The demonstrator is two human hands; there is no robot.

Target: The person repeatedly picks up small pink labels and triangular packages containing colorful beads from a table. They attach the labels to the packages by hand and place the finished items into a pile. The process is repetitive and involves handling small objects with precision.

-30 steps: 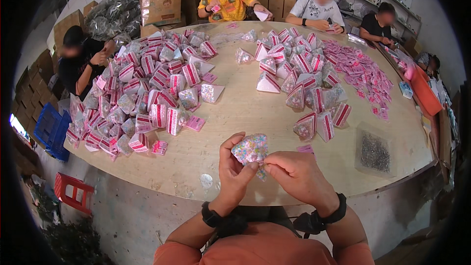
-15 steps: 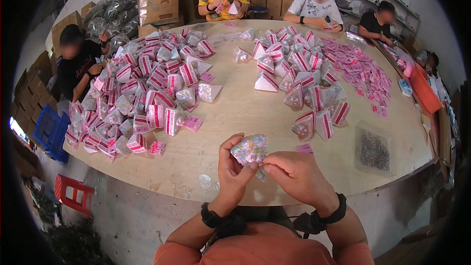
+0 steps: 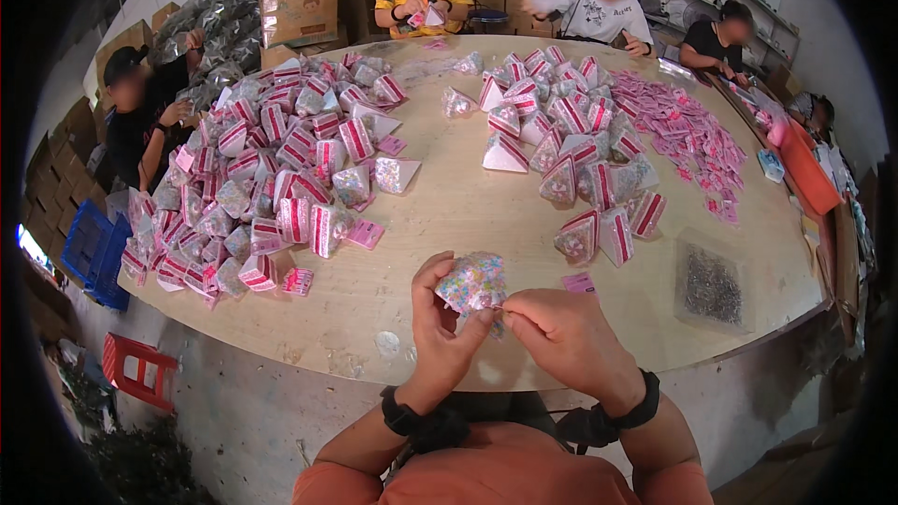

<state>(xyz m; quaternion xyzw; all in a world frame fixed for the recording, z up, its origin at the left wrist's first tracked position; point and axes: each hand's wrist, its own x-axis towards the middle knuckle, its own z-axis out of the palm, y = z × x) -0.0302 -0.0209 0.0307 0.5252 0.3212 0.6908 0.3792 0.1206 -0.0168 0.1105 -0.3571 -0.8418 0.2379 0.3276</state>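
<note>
Near the table's front edge, my left hand point(image 3: 438, 323) is wrapped round a toy cake slice point(image 3: 475, 279), a wedge with a pastel sprinkled face, gripped between thumb and fingers. My right hand point(image 3: 572, 339) meets its lower right edge, thumb and forefinger pinched together. What lies in that pinch is small and thin; I cannot make out its kind. A pink card point(image 3: 579, 283) lies on the table just beyond my right hand. Further right is a clear tray point(image 3: 687, 320) of small dark metal pieces.
A big heap of cake slices point(image 3: 271, 159) fills the table's left; a smaller heap point(image 3: 580, 131) stands at centre right. Beside it spread many pink cards point(image 3: 678, 136). An orange bin point(image 3: 810, 168) sits at the right edge. Several people work round the table point(image 3: 440, 196).
My hands stay nearly in place, and the cake slice turns slightly between them. Across the table, the person in the white shirt has swung an arm out to the left.
</note>
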